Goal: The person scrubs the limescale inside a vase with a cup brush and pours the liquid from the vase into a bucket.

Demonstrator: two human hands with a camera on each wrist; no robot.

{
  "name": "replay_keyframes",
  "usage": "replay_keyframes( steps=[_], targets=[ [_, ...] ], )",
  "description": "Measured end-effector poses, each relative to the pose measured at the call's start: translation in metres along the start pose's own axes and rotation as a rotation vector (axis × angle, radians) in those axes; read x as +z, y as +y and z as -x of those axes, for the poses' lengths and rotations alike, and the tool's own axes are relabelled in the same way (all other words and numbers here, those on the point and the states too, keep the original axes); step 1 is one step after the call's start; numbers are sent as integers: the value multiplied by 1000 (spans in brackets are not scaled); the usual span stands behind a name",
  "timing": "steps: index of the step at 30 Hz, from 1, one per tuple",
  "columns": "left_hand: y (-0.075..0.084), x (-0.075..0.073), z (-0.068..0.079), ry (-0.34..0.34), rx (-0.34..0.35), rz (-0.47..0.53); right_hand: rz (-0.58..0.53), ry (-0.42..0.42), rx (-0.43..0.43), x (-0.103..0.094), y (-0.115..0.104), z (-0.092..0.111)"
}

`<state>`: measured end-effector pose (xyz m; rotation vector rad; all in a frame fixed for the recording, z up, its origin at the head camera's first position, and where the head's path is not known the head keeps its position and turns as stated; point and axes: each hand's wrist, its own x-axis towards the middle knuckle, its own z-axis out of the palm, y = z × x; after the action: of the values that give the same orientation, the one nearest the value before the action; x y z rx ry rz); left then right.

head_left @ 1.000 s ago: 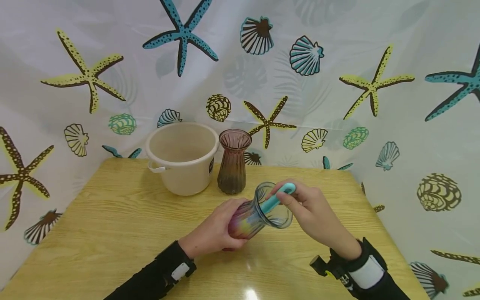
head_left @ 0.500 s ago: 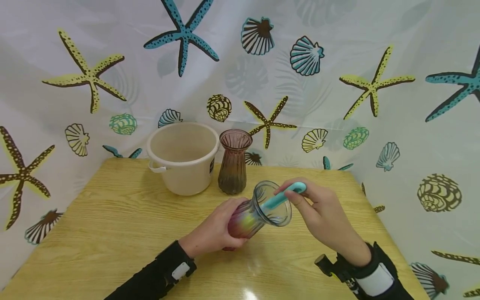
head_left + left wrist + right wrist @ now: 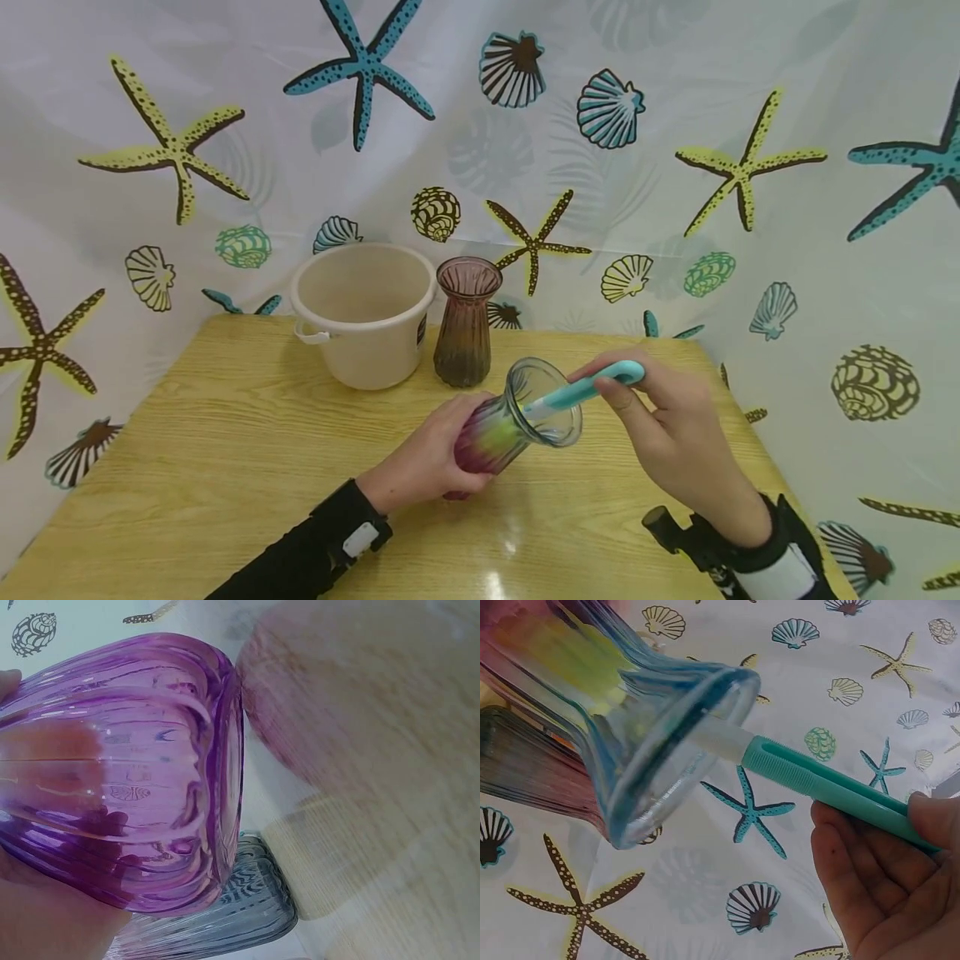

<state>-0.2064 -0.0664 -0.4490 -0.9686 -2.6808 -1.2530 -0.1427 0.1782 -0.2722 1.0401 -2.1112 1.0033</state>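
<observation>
My left hand [image 3: 427, 454] grips the body of a ribbed glass vase [image 3: 480, 454], tilted with its flared mouth toward the right. The glass runs from purple at the base to blue-grey at the rim. My right hand [image 3: 678, 425] pinches the teal handle of a bottle brush [image 3: 592, 387]. Its white neck passes through the mouth, and a yellow head shows through the glass inside. In the left wrist view the purple vase base [image 3: 150, 772] fills the near side. The right wrist view has the brush handle [image 3: 817, 780] between thumb and fingers.
A second ribbed vase [image 3: 463, 333], pinkish above and grey below, stands upright at the back of the wooden table [image 3: 247, 433]. Left of it is a beige bucket [image 3: 375, 358] with a side handle. A curtain [image 3: 645, 192] printed with starfish and shells hangs behind.
My right hand has drawn the brush outward to the right, and its white neck now shows at the mouth. The left hand and vase have hardly moved.
</observation>
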Motion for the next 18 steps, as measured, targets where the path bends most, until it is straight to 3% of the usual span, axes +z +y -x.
replay_keyframes(
  steps=[9, 18],
  targets=[
    [2, 2, -2, -4, 68, -36, -6, -126, 101, 33, 37, 22],
    [1, 2, 0, 2, 43, -32, -54, -90, 189, 39, 46, 30]
  ],
)
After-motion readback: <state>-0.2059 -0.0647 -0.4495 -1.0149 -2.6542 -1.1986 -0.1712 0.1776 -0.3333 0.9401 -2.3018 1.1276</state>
